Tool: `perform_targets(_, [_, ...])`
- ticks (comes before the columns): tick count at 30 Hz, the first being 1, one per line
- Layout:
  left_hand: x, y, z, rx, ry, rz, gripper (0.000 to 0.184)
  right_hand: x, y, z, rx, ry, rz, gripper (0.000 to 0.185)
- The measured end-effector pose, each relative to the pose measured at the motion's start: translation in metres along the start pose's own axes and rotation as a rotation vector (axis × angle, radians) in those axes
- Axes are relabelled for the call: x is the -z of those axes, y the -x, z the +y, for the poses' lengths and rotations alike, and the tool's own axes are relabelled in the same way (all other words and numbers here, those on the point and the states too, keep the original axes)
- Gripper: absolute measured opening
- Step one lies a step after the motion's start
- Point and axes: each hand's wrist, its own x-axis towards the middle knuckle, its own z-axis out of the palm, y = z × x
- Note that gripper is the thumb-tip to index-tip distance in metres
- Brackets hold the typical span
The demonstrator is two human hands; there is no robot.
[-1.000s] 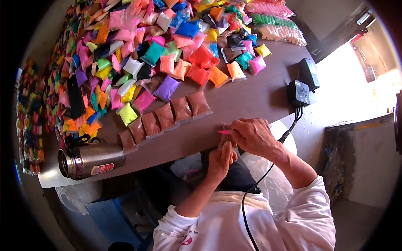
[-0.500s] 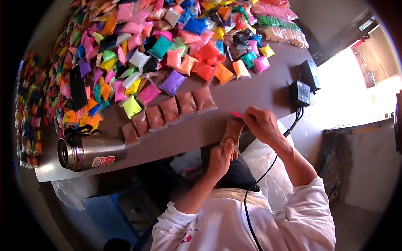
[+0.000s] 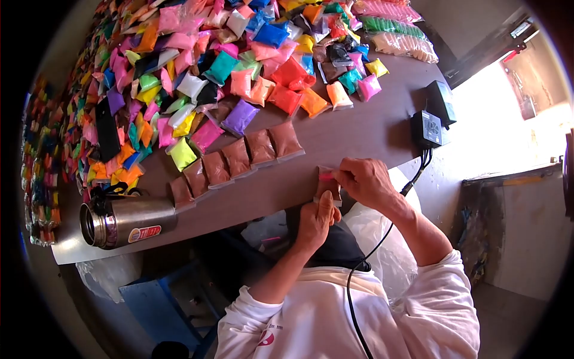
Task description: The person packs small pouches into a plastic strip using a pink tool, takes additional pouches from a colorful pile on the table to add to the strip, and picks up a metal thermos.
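Held a brown packet (image 3: pixel 326 186) at the near edge of the table (image 3: pixel 353 137), gripping its six-o'clock end in the left hand (image 3: pixel 320 216), with the thumb uppermost. Pinched a pink strip (image 3: pixel 326 177) between thumb and fingers of the right hand (image 3: pixel 367 182), at three o'clock from the packet, with the strip across the packet's twelve-o'clock end. Could not tell about contact between strip and packet. Had a slanting row of six brown packets (image 3: pixel 236 157), set side by side, between nine and ten o'clock from the hands. Saw beyond, toward eleven, a heap of coloured packets (image 3: pixel 221 66). Noted a steel flask (image 3: pixel 143 220) just below nine o'clock, beside the row's lower end, and a black box (image 3: pixel 427 130) with cables at two o'clock.
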Motion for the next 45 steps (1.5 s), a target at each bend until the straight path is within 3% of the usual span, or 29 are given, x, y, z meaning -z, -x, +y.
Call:
perform_targets(8, [0.002,0.002,-0.006,0.017,-0.008,0.001,0.06,-0.008,-0.014,0.021,-0.059,-0.025,0.139,0.017])
perform_targets(10, [0.003,0.005,-0.011,0.057,0.002,0.023,0.06,-0.003,-0.009,0.018,-0.153,-0.309,0.142,0.01])
perform_targets(11, [0.003,0.007,-0.013,0.068,0.01,0.03,0.06,-0.001,-0.003,0.013,-0.158,-0.309,0.128,0.01])
perform_targets(14, [0.006,0.007,-0.01,0.025,0.003,-0.008,0.059,0.005,0.012,-0.008,0.048,-0.116,0.034,0.012])
perform_targets(15, [0.004,0.007,-0.007,0.02,0.027,-0.017,0.058,0.0,0.013,-0.014,0.153,-0.105,0.118,0.019])
perform_targets(18, [0.002,0.004,-0.003,0.01,0.062,-0.027,0.056,-0.002,0.008,-0.014,0.118,0.0,0.04,0.021])
perform_targets(29, [0.003,0.003,0.007,-0.021,0.031,-0.004,0.058,-0.01,-0.019,0.005,-0.075,-0.004,0.022,0.021])
perform_targets(31, [0.004,0.006,0.003,0.033,-0.03,0.014,0.059,-0.015,-0.017,0.016,-0.286,-0.011,0.229,0.017])
perform_targets(32, [0.004,0.006,0.001,0.028,-0.026,0.015,0.059,-0.014,-0.014,0.019,-0.28,-0.007,0.23,0.017])
perform_targets(34, [0.006,0.009,-0.006,0.016,-0.035,0.035,0.059,-0.012,0.0,0.013,-0.425,-0.269,0.309,0.026])
perform_targets(41, [0.002,0.006,-0.003,0.041,0.022,0.02,0.057,-0.016,0.011,-0.018,-0.312,-0.33,0.062,0.034])
perform_targets(45, [0.007,0.008,-0.004,0.031,0.069,-0.038,0.053,-0.011,0.007,-0.011,-0.298,-0.395,0.002,0.023])
